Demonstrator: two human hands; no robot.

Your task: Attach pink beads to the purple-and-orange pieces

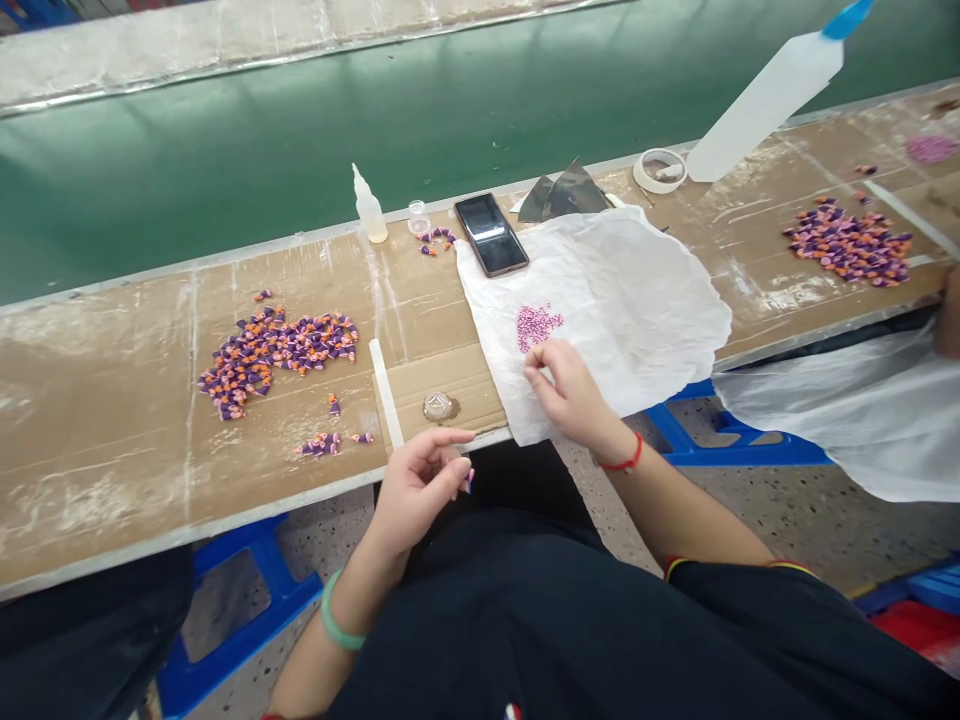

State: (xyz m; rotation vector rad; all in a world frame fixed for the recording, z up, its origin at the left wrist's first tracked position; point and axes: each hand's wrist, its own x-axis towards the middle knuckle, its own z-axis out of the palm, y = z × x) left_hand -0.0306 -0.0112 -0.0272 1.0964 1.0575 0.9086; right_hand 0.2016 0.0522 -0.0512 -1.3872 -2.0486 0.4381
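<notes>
Purple-and-orange pieces (pixel 277 355) lie in a loose heap on a long cardboard-topped workbench (pixel 97 440), well left of the person's left fingers, and a second heap (pixel 847 243) lies well beyond the right fingers. Crumpled white tissue paper (pixel 637 300) spreads directly under the right hand (pixel 570 395), and a large squeeze bottle with a blue cap (pixel 765 105) stands far beyond those fingers. A smartphone (pixel 491 235) rests on the paper's far corner, ahead of the right fingers, with a small glue bottle (pixel 370 207) farther left and a roll of tape (pixel 658 170) farther right. The left hand (pixel 416 490) hovers at the bench's near edge, its fingers curled, with a small purple piece (pixel 469 481) pinched at the fingertips (pixel 450 470). Just ahead of those fingers sits a clear round lid (pixel 438 405). The right thumb and forefinger (pixel 531 372) press together on the paper; anything between them is too small to tell. Tiny pink beads (pixel 538 326) lie in a patch just beyond those fingertips.
</notes>
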